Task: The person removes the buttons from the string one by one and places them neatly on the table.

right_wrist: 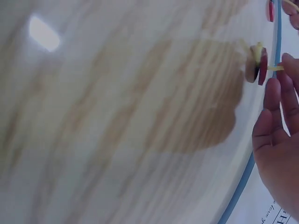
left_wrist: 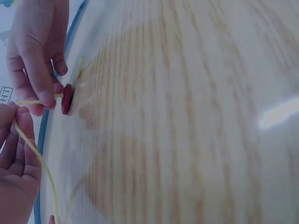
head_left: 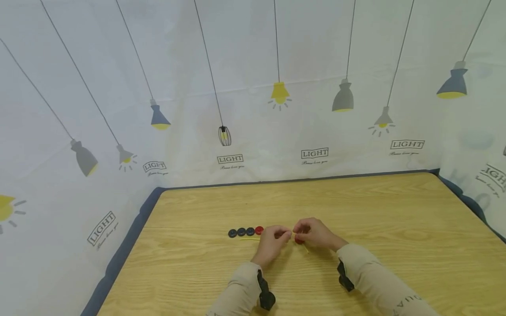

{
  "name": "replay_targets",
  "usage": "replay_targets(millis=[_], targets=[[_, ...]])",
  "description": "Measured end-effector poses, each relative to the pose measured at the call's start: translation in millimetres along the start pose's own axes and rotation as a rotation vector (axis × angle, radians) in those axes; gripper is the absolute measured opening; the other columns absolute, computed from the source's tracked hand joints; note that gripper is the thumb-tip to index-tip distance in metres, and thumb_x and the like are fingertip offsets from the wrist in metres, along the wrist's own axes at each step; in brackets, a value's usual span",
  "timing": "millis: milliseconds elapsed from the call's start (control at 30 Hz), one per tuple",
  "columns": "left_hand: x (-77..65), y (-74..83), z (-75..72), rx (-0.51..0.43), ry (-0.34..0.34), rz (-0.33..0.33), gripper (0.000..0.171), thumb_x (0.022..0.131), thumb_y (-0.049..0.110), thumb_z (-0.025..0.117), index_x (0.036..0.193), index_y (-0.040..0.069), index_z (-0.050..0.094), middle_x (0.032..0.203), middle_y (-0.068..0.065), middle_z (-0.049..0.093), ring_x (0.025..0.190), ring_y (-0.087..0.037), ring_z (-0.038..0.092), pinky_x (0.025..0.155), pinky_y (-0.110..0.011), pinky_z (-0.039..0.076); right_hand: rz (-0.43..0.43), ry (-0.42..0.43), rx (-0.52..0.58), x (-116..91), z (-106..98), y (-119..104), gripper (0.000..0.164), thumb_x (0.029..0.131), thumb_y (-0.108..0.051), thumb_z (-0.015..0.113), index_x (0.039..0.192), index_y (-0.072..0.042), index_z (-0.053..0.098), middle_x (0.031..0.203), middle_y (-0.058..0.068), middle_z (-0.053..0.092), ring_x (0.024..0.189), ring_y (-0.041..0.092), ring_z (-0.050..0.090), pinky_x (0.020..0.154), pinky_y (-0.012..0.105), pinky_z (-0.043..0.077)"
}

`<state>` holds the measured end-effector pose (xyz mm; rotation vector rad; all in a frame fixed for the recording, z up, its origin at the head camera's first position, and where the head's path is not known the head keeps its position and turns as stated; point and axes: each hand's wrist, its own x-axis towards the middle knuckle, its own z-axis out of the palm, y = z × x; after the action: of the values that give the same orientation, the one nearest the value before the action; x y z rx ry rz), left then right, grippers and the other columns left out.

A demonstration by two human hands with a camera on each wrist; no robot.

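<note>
My left hand point(head_left: 272, 241) pinches a thin yellow string point(left_wrist: 35, 150) between thumb and fingertip, and a length of it droops below. Just to the right, my right hand point(head_left: 314, 232) holds the same string between bent fingers. Beneath those fingers hangs a round red button point(left_wrist: 67, 99), the string running through it and a short tail coming out the far side. In the right wrist view, this red button point(right_wrist: 263, 66) stands on edge close over the shiny tabletop. The two hands' fingertips are close together, a short stretch of string between them.
Left of the hands, several flat round buttons lie in a row: black ones point(head_left: 241, 232) and a red one point(head_left: 259, 230) beside my left hand. String lies along the row's near side. The wooden table point(head_left: 189, 272) meets a white lamp-print curtain point(head_left: 253, 114) behind.
</note>
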<state>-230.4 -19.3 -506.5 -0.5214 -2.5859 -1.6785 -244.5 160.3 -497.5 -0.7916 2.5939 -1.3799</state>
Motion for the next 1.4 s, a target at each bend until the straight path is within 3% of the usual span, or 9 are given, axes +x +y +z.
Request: replay_targets(millis=[167, 400, 700, 933, 1167, 1400], targets=[[-0.2, 3.3, -1.1, -0.010, -0.001, 0.001, 0.015, 0.085, 0.018, 0.060, 0.086, 0.005, 0.068, 0.074, 0.001, 0.063, 0.066, -0.004, 0.055, 0.060, -0.019, 0.045, -0.013, -0.010, -0.052, 0, 2, 2, 0.004, 0.079, -0.006, 0.065, 0.081, -0.003, 0.062, 0.073, 0.000, 0.059, 0.065, 0.007, 0.051, 0.060, 0.023, 0.043], [-2.1, -0.8, -7.6, 0.019, 0.019, 0.025, 0.015, 0.086, 0.014, 0.059, 0.091, 0.002, 0.066, 0.082, -0.003, 0.064, 0.073, -0.011, 0.058, 0.066, -0.022, 0.046, 0.002, 0.023, -0.052, 0, 1, 3, 0.004, 0.078, -0.002, 0.064, 0.080, -0.002, 0.061, 0.074, 0.000, 0.061, 0.069, 0.009, 0.054, 0.063, 0.024, 0.044], [-3.0, -2.2, -7.0, 0.004, 0.006, -0.015, 0.021, 0.085, 0.015, 0.059, 0.100, 0.000, 0.062, 0.092, -0.005, 0.062, 0.084, -0.016, 0.058, 0.073, -0.025, 0.047, -0.058, 0.040, -0.054, 1, 3, 6, 0.003, 0.081, -0.006, 0.062, 0.080, -0.003, 0.064, 0.076, 0.000, 0.063, 0.071, 0.008, 0.056, 0.066, 0.024, 0.046], [-4.5, -2.1, 0.2, 0.007, -0.032, -0.043, 0.016, 0.083, 0.015, 0.062, 0.092, 0.002, 0.066, 0.084, -0.003, 0.065, 0.076, -0.011, 0.058, 0.068, -0.022, 0.046, -0.076, 0.027, -0.023, 3, 5, 3, 0.005, 0.083, -0.004, 0.061, 0.081, -0.004, 0.065, 0.077, 0.002, 0.064, 0.070, 0.010, 0.057, 0.063, 0.024, 0.046], [-4.7, -3.3, 2.1, 0.020, -0.012, -0.005, 0.011, 0.082, 0.010, 0.063, 0.084, 0.000, 0.068, 0.077, -0.005, 0.065, 0.068, -0.008, 0.057, 0.060, -0.019, 0.045, -0.085, 0.048, -0.024, 5, 7, -1, 0.008, 0.082, -0.006, 0.061, 0.077, 0.000, 0.063, 0.074, 0.001, 0.064, 0.068, 0.008, 0.056, 0.063, 0.024, 0.046], [-5.0, -3.2, 1.1, 0.029, -0.009, 0.003, 0.008, 0.081, 0.006, 0.063, 0.081, 0.000, 0.068, 0.076, -0.005, 0.064, 0.067, -0.007, 0.055, 0.061, -0.019, 0.045, -0.109, 0.055, -0.035, 6, 8, -1, 0.005, 0.082, -0.004, 0.061, 0.079, -0.001, 0.063, 0.075, 0.002, 0.064, 0.069, 0.009, 0.056, 0.062, 0.024, 0.046]])
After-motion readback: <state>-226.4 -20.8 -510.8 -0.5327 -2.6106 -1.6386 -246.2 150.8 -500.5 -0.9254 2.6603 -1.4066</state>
